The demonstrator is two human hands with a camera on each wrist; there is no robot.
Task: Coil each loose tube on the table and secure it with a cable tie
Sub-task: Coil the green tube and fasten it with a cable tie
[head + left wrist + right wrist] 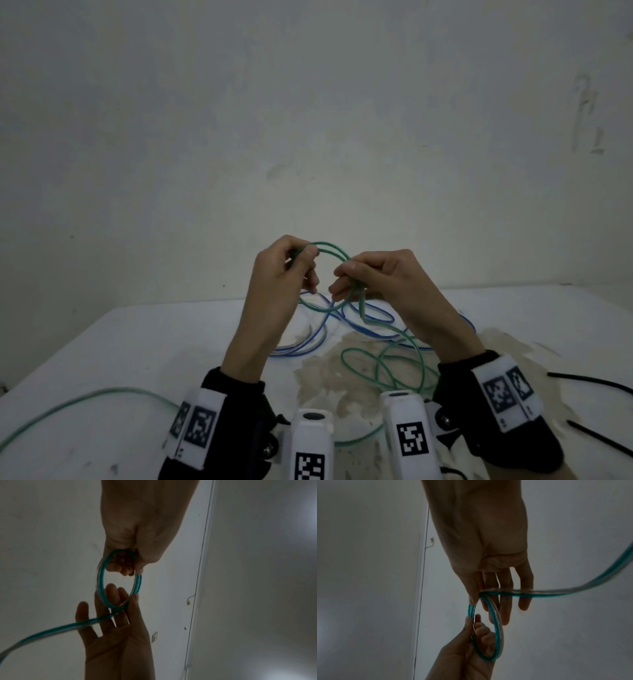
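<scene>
Both hands are raised above the white table (pixel 137 342) with a small coil of green tube (pixel 330 245) between them. My left hand (pixel 306 260) grips the coil's left side with curled fingers (pixel 126 566). My right hand (pixel 346 270) pinches the coil's right side between thumb and forefinger (pixel 476 599), its other fingers nearly straight. The coil (pixel 101 577) shows about two turns. From the right hand the rest of the green tube (pixel 573 592) drops to loose loops (pixel 404 346) on the table and trails off to the left edge (pixel 102 394).
A blue tube (pixel 318 337) lies in loose loops on the table behind the hands. Two black cable ties (pixel 589 379) (pixel 597 442) lie near the right edge. A brownish stain (pixel 329 370) marks the table's middle. A pale wall stands close behind.
</scene>
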